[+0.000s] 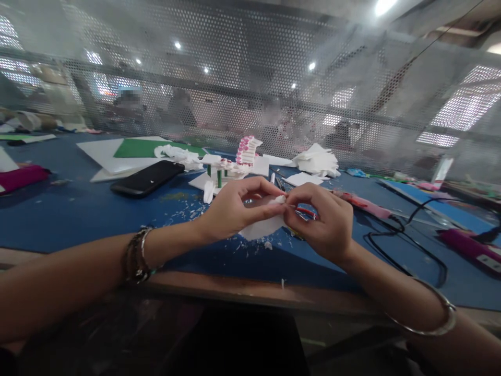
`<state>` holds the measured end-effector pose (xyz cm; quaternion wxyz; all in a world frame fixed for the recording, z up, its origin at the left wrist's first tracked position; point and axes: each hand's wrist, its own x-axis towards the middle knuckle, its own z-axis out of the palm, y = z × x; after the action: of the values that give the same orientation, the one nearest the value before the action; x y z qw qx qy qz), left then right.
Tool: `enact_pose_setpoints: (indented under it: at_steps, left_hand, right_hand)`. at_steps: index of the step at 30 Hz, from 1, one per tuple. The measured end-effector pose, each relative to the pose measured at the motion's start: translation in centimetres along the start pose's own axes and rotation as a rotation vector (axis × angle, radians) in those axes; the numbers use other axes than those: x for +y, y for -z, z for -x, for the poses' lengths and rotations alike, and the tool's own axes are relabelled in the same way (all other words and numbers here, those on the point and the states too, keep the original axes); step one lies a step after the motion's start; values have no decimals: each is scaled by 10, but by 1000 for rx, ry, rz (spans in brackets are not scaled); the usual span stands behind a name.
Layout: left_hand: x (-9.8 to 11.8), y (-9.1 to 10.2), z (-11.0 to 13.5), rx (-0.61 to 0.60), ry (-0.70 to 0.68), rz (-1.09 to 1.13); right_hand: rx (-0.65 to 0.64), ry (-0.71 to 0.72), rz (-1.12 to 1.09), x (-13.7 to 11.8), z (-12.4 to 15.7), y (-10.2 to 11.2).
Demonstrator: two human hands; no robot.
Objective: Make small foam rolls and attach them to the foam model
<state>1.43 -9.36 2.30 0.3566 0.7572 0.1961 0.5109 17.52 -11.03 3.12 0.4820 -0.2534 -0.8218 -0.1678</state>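
My left hand (230, 209) and my right hand (323, 222) meet above the blue table (78, 214). Both pinch a white foam piece (263, 225) that hangs between them. My left fingers are closed on its upper edge. My right fingers are closed on the same edge, and a thin red tool (306, 211) shows inside that hand. Bracelets sit on both wrists. White foam crumbs (250, 244) lie under the hands.
A black phone (146, 178) lies left of centre. Behind the hands stands a small white, green and pink foam model (233, 164). White and green sheets (129, 151), foam scraps (317, 161), a black cable (403, 235) and pink tools (467, 245) lie around. A perforated screen (250, 78) closes the back.
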Motion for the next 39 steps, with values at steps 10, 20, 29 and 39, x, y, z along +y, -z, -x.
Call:
enact_pose_setpoints:
  at_steps: [10, 20, 29, 39]
  left_hand:
    - [-6, 8, -7, -60, -35, 46]
    - [-10, 15, -10, -130, -87, -12]
    - [-9, 16, -11, -208, 23, -160]
    - [4, 154, -32, -256, 523, -1252]
  right_hand:
    - [-23, -197, -243, 1, -1, 2]
    - [-204, -295, -357, 8, -5, 4]
    - [-216, -245, -250, 9, -5, 4]
    - [-220, -379, -333, 17, -5, 1]
